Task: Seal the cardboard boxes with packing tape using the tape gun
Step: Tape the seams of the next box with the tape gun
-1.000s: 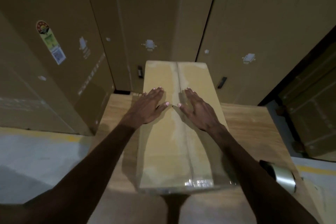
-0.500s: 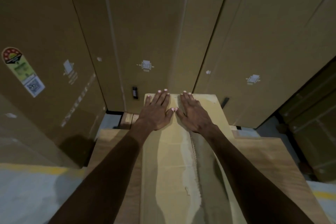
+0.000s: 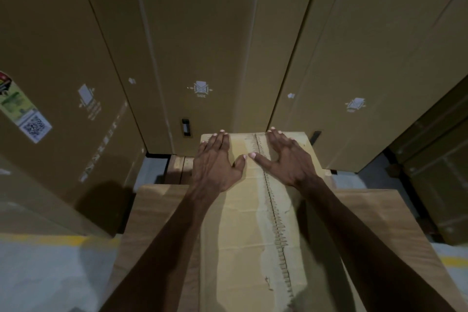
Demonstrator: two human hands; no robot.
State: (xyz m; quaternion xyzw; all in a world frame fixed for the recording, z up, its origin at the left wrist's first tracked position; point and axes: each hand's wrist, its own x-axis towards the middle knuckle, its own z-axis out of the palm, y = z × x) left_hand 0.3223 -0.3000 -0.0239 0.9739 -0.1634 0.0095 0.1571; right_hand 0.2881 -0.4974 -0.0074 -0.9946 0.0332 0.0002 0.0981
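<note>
- Two hands lie flat on top of a long cardboard box (image 3: 243, 235) in the head view, both at its far end
- left hand (image 3: 215, 162) presses palm down on the left flap, its grip open with fingers straight and reaching the far edge
- right hand (image 3: 286, 159) presses palm down on the right flap, its grip open as well, fingers straight and spread, thumb pointing inward
- the two thumb tips nearly meet, just left of the centre seam (image 3: 274, 213), which runs lengthwise down the box with a glossy strip of tape (image 3: 258, 223) along it
- the box lies lengthwise on a wooden table (image 3: 152, 210), and its far end reaches past the table's far edge
- tall cartons (image 3: 202, 33) stand close behind, printed with white handling symbols; the leftmost one carries a coloured sticker with a QR code (image 3: 34, 125)
- grey floor (image 3: 45, 273) with a yellow line (image 3: 38, 238) shows at lower left
</note>
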